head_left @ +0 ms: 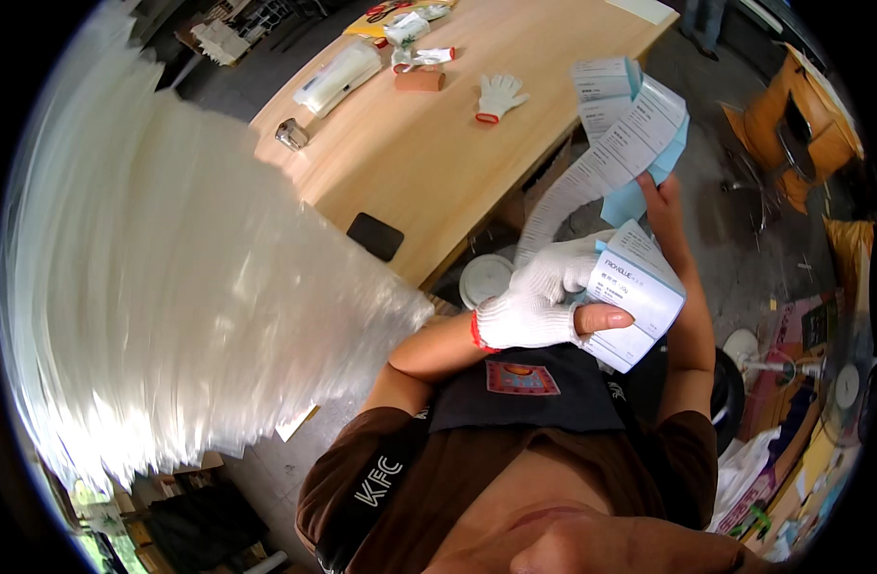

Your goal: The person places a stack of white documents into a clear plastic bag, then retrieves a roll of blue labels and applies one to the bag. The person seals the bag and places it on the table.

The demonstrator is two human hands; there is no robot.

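Observation:
My left hand (543, 295) wears a white knitted glove with a red cuff, its bare thumb poking out. It is closed on a folded stack of printed white labels (639, 298), the thumb pressed across the front. Farther out, my bare right hand (660, 203) grips the blue-backed label strip (639, 134) by its edge. From there the strip loops upward, and a long length curves down behind the gloved hand. Whether strip and stack are one continuous piece I cannot tell. The right fingertips are partly hidden behind the blue backing.
A tall pile of clear plastic bags (189, 268) fills the left side. On the wooden table (429, 163) lie a black phone (374, 236), a white glove (500, 98), a small metal object (291, 134) and a plastic-wrapped bundle (338, 78). A fan (845, 387) stands at right.

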